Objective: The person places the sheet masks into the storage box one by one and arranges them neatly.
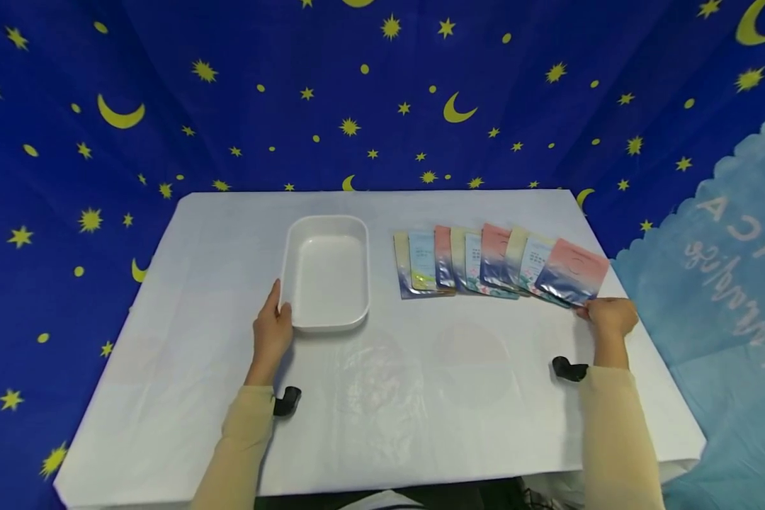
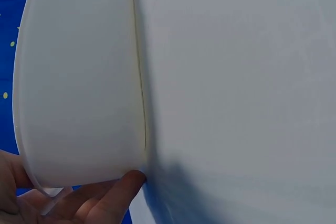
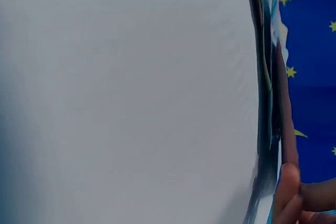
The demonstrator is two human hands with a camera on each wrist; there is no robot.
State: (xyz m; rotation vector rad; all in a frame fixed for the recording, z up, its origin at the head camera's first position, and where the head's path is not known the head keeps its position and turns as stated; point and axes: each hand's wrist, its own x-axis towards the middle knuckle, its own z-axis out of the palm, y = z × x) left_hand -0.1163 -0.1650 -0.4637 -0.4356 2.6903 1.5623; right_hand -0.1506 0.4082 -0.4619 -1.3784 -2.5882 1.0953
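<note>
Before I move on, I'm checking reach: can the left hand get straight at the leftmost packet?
Probably not: the left hand holds the white tray, which stands between it and the leftmost packet.

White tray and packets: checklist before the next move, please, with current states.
1. Left hand on white tray: ok, gripping its near-left corner.
2. Tray empty: ok, bare inside.
3. Right hand on rightmost packet: ok, pinching its near edge.
4. That packet clear of the neighbouring packet: not ok, overlapping it in the head view.
5. Gap between tray and packet row: ok, bare table shows.
6. Packet seals intact: cannot tell.
</note>
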